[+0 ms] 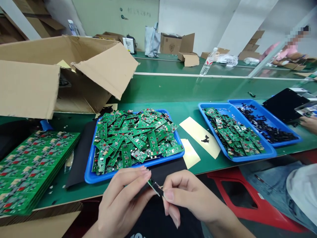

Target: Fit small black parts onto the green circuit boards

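Observation:
My left hand (123,198) and my right hand (188,198) meet at the bottom middle, both pinched on one small green circuit board (155,186) with a black part on it. They hover over a black mat (163,173) at the bench's near edge. Just beyond them stands a blue tray (89,175) heaped with several small green circuit boards (133,138).
A stack of large green board panels (27,165) lies at the left. An open cardboard box (64,72) stands behind. Two more blue trays (269,153) at the right hold boards and black parts. Another person's hand (309,123) and knee are at right. Yellow sheets (198,135) lie between trays.

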A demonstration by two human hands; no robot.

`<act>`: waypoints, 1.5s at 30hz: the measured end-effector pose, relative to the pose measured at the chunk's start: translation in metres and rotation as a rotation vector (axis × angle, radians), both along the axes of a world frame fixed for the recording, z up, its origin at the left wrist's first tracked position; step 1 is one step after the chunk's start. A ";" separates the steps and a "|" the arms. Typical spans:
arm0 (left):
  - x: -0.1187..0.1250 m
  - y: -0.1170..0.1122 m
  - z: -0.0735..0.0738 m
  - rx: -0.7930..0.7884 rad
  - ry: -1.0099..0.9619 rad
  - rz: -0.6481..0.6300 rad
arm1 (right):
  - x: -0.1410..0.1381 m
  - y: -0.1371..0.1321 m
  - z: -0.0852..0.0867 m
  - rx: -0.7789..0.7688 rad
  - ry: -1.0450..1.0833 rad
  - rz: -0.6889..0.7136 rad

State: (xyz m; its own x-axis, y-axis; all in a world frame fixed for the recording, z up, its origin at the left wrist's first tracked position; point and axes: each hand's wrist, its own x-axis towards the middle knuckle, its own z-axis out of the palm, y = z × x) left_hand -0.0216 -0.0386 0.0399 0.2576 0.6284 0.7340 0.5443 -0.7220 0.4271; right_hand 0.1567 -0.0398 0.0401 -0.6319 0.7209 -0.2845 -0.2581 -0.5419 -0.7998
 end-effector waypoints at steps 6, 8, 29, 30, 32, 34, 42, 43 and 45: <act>-0.001 0.001 0.000 -0.007 -0.007 -0.061 | 0.000 0.011 0.000 0.036 -0.119 0.036; -0.001 0.002 0.000 -0.013 0.002 -0.073 | 0.002 0.012 0.001 0.076 -0.184 0.033; 0.010 -0.005 -0.014 -0.615 -0.598 -0.278 | -0.001 0.002 0.013 1.010 -0.690 -0.322; 0.009 -0.006 -0.013 -0.659 -0.627 -0.304 | -0.001 0.002 0.012 1.048 -0.705 -0.330; 0.008 -0.006 -0.011 -0.753 -0.669 -0.349 | 0.002 0.003 0.012 1.108 -0.728 -0.328; 0.007 -0.006 -0.009 -0.849 -0.698 -0.405 | 0.004 0.005 0.014 1.155 -0.760 -0.306; 0.006 -0.006 -0.011 -1.159 -0.832 -0.581 | 0.014 0.008 0.026 1.391 -0.876 -0.290; 0.006 -0.005 -0.011 -1.180 -0.829 -0.593 | 0.015 0.009 0.026 1.434 -0.894 -0.300; 0.006 -0.003 -0.009 -1.227 -0.824 -0.602 | 0.016 0.010 0.026 1.526 -0.925 -0.320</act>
